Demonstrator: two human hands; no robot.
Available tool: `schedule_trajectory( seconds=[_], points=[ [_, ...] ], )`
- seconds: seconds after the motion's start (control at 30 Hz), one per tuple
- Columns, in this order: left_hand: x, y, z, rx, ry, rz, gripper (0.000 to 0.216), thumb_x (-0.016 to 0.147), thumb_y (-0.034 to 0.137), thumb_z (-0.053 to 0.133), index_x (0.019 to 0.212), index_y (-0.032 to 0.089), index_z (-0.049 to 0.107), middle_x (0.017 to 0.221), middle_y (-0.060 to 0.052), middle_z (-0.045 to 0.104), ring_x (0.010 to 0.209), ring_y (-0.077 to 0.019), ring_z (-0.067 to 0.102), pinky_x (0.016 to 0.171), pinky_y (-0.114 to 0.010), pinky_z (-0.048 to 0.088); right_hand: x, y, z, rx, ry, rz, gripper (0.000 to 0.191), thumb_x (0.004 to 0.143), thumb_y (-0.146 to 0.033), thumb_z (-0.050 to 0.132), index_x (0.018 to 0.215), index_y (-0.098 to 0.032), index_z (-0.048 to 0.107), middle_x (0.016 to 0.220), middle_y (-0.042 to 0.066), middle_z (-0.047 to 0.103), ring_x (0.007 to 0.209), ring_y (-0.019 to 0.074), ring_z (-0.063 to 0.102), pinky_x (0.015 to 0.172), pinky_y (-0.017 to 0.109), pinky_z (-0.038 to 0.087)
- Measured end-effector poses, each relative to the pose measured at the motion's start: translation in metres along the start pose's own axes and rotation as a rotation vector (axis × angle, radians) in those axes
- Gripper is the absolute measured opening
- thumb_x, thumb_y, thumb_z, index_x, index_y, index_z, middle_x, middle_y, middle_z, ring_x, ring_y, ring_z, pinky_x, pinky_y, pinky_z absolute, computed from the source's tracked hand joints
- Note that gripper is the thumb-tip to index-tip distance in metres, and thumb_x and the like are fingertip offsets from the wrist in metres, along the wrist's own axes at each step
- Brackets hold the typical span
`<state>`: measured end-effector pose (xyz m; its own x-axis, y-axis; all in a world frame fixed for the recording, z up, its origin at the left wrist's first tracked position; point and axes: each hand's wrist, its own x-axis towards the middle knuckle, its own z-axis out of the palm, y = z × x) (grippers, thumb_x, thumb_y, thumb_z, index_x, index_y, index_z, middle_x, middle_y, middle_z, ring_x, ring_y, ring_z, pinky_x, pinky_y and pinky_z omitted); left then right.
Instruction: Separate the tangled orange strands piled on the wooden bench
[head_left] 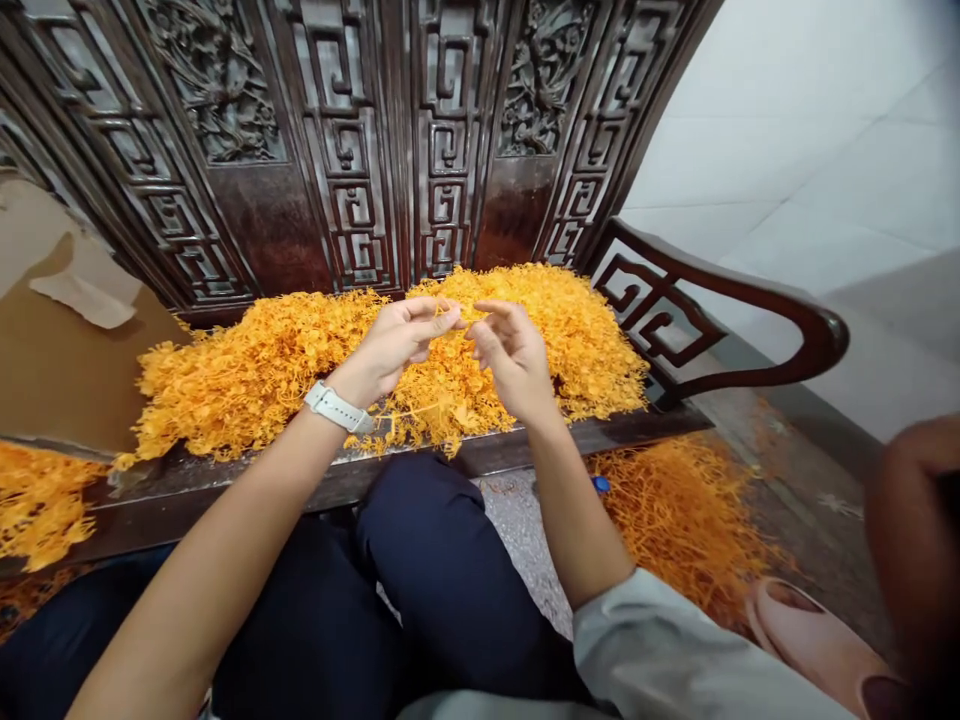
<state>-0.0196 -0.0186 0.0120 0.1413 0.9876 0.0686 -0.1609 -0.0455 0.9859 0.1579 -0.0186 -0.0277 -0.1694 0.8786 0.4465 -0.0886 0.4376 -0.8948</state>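
Note:
My left hand (397,340) and my right hand (510,355) meet above a big heap of orange plant sprigs (247,370) lying on a dark carved wooden bench (225,480). Both hands pinch the same small orange sprig (463,312) between thumb and fingertips. A white watch (337,408) is strapped on my left wrist. A longer sprig with a thin stem (427,408) lies under my hands on the heap.
The bench's carved backrest (360,140) rises behind the heap, its curved armrest (720,300) to the right. More orange sprigs lie on the floor (682,510) and at far left (37,505). A brown cardboard box (52,340) stands left. Another person's knee (915,540) and pink slipper (810,630) are at right.

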Motion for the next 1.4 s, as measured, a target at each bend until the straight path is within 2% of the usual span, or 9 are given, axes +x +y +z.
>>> schedule_trajectory(
  seconds=[0.2, 0.3, 0.37, 0.43, 0.63, 0.8, 1.03, 1.23, 1.4],
  points=[
    [-0.001, -0.001, 0.001, 0.065, 0.015, -0.039, 0.028, 0.079, 0.035, 0.092, 0.101, 0.021, 0.081, 0.095, -0.006, 0.069, 0.051, -0.0027, 0.031, 0.042, -0.024, 0.017, -0.004, -0.002, -0.02, 0.115, 0.051, -0.01, 0.014, 0.092, -0.034, 0.079, 0.091, -0.025, 0.068, 0.075, -0.001, 0.065, 0.064, 0.0116, 0.057, 0.058, 0.027, 0.045],
    [0.0, 0.002, -0.007, -0.021, 0.036, -0.029, 0.021, 0.088, 0.035, 0.085, 0.099, 0.018, 0.079, 0.096, -0.007, 0.071, 0.047, -0.0005, 0.027, 0.041, -0.023, 0.018, -0.009, 0.001, -0.059, 0.785, -0.108, 0.035, 0.019, 0.083, -0.026, 0.085, 0.095, -0.027, 0.071, 0.069, -0.004, 0.061, 0.052, 0.0081, 0.05, 0.044, 0.021, 0.04],
    [0.0, 0.005, -0.011, -0.127, 0.013, -0.048, 0.014, 0.097, 0.031, 0.075, 0.097, 0.017, 0.077, 0.098, -0.007, 0.072, 0.045, 0.0005, 0.025, 0.04, -0.021, 0.02, -0.015, 0.005, -0.078, 1.294, -0.032, -0.064, 0.023, 0.086, -0.026, 0.081, 0.106, -0.031, 0.072, 0.074, -0.003, 0.063, 0.048, 0.0075, 0.049, 0.039, 0.02, 0.04],
    [-0.001, 0.007, -0.013, -0.22, 0.001, -0.077, 0.015, 0.103, 0.028, 0.066, 0.098, 0.016, 0.075, 0.101, -0.008, 0.074, 0.044, 0.0009, 0.026, 0.039, -0.018, 0.022, -0.023, 0.01, -0.085, 1.533, 0.129, -0.146, 0.027, 0.091, -0.026, 0.076, 0.116, -0.036, 0.071, 0.078, -0.003, 0.065, 0.05, 0.0078, 0.051, 0.04, 0.018, 0.043],
    [-0.004, 0.008, -0.006, -0.283, -0.023, -0.103, 0.021, 0.107, 0.028, 0.058, 0.099, 0.015, 0.072, 0.105, -0.009, 0.078, 0.04, 0.0014, 0.026, 0.037, -0.016, 0.024, -0.036, 0.024, -0.076, 1.153, 0.262, -0.035, 0.006, 0.09, -0.033, 0.08, 0.09, -0.033, 0.074, 0.066, -0.004, 0.049, 0.049, 0.0076, 0.037, 0.039, 0.018, 0.033],
    [-0.006, 0.012, -0.004, -0.255, -0.031, -0.103, 0.018, 0.104, 0.03, 0.064, 0.095, 0.015, 0.071, 0.102, -0.009, 0.079, 0.04, 0.001, 0.028, 0.036, -0.016, 0.025, -0.035, 0.016, -0.098, 0.823, 0.464, -0.075, 0.02, 0.088, -0.046, 0.078, 0.079, -0.031, 0.068, 0.062, -0.005, 0.031, 0.05, 0.0124, 0.02, 0.039, 0.024, 0.02],
    [-0.009, 0.006, 0.004, -0.058, -0.042, -0.073, 0.018, 0.1, 0.03, 0.067, 0.092, 0.015, 0.073, 0.112, -0.014, 0.079, 0.042, -0.0002, 0.027, 0.038, -0.017, 0.027, -0.069, 0.042, -0.095, 0.397, 0.177, 0.411, 0.036, 0.08, -0.048, 0.086, 0.084, -0.021, 0.062, 0.069, -0.005, 0.053, 0.056, 0.0068, 0.039, 0.052, 0.021, 0.031],
    [-0.018, -0.011, 0.036, 0.106, -0.255, -0.123, 0.025, 0.093, 0.04, 0.076, 0.097, 0.015, 0.077, 0.108, -0.016, 0.079, 0.045, -0.0025, 0.034, 0.041, -0.021, 0.025, -0.072, 0.043, -0.052, 0.295, -0.027, 0.266, 0.051, 0.087, -0.061, 0.077, 0.119, -0.023, 0.066, 0.094, 0.001, 0.069, 0.064, 0.0083, 0.055, 0.06, 0.025, 0.046],
    [-0.016, -0.02, 0.039, 0.204, -0.269, -0.069, 0.033, 0.086, 0.048, 0.083, 0.09, 0.016, 0.079, 0.087, -0.011, 0.077, 0.045, -0.0041, 0.032, 0.042, -0.023, 0.021, -0.061, 0.03, -0.027, 0.23, -0.087, 0.165, 0.038, 0.096, -0.055, 0.069, 0.085, -0.019, 0.061, 0.07, -0.003, 0.061, 0.058, 0.0086, 0.051, 0.058, 0.025, 0.044]
  ],
)
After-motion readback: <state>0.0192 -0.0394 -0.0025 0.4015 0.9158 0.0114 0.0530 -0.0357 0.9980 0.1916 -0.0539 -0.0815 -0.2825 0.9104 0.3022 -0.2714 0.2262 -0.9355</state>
